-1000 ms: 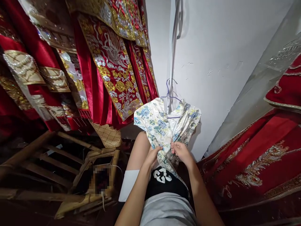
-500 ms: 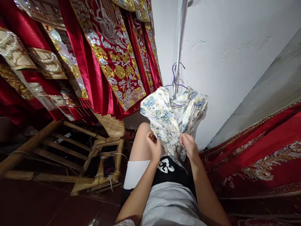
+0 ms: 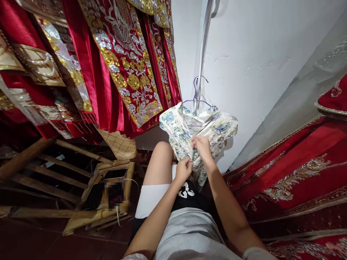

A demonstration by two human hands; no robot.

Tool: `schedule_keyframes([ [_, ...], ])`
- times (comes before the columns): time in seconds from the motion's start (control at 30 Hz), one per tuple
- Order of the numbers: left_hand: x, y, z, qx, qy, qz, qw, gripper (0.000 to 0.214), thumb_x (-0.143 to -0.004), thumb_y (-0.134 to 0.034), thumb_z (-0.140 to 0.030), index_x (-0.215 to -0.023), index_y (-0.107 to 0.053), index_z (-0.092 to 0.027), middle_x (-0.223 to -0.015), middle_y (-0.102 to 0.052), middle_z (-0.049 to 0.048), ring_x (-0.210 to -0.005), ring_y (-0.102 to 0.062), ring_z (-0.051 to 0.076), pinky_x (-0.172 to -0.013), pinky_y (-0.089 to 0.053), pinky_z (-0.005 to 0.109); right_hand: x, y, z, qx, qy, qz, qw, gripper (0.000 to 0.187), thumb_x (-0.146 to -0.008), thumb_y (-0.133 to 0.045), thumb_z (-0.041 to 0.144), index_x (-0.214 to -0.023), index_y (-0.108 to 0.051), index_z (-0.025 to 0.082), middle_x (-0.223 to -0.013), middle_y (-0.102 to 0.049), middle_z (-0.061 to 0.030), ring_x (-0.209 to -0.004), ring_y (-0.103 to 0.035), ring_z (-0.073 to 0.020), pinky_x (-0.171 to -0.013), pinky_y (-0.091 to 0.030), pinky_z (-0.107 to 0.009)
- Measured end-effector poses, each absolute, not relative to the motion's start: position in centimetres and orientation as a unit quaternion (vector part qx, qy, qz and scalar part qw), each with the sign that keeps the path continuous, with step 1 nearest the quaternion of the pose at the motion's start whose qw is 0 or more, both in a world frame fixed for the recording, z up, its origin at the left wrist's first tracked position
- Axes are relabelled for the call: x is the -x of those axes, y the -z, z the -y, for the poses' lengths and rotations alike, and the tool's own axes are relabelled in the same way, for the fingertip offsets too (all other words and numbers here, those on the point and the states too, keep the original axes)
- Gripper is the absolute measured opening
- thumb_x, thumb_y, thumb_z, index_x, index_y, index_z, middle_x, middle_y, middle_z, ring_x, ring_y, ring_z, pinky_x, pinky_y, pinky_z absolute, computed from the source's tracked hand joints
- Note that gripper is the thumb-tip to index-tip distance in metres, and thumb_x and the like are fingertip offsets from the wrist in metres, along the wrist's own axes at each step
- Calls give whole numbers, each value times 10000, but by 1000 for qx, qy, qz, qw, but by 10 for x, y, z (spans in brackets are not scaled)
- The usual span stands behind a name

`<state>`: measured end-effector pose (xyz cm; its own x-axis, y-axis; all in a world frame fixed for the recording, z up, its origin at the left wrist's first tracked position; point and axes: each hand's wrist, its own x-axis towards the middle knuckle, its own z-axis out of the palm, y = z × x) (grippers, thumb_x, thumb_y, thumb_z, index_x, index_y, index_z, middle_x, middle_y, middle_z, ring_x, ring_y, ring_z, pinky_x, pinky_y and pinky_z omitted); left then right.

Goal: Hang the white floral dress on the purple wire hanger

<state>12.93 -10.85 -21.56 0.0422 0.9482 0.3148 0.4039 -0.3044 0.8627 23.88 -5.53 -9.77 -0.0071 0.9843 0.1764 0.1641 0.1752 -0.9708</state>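
Left hand (image 3: 183, 169) and right hand (image 3: 201, 146) both pinch the front of the white blue-floral satin dress (image 3: 223, 126), neck gaping open, maybe halfway done.

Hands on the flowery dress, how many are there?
2. The left hand pinches the flowery dress lower down. The right hand grips it just above, under the purple hanger. No other hands show.
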Motion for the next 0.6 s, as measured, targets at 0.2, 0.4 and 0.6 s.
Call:
schedule_keyframes([
  [0.2, -138, 224, 107, -674, -435, -497, 331, 246, -798, -577, -230, -646, -383, -225, -582, -476, -37, -563, -437, 152, -593, -309, 273, -227, -12, 1, 425, -385, 531, 623, 253, -872, -581, 318, -659, -571, 182, -466, -560, 30, -373, -355, -65, -409, -248, -204],
  [0.4, -127, 179, 94, -654, -488, -454, 359, 102, -830, -620, -276, -810, -569, -190, -777, -649, 24, -743, -612, 176, -716, -470, 277, -232, -11, 25, 384, -443, 554, 591, 287, -906, -605, 266, -638, -559, 174, -434, -552, 37, -327, -336, -38, -370, -222, -177],
  [0.6, -101, 21, 58, -695, -623, -328, 144, 298, -989, -494, -270, -1264, -585, -197, -955, -701, 50, -853, -643, 174, -828, -502, 309, -238, -7, 29, 353, -416, 591, 594, 298, -920, -612, 300, -649, -558, 185, -439, -545, 46, -335, -345, -52, -379, -246, -186],
])
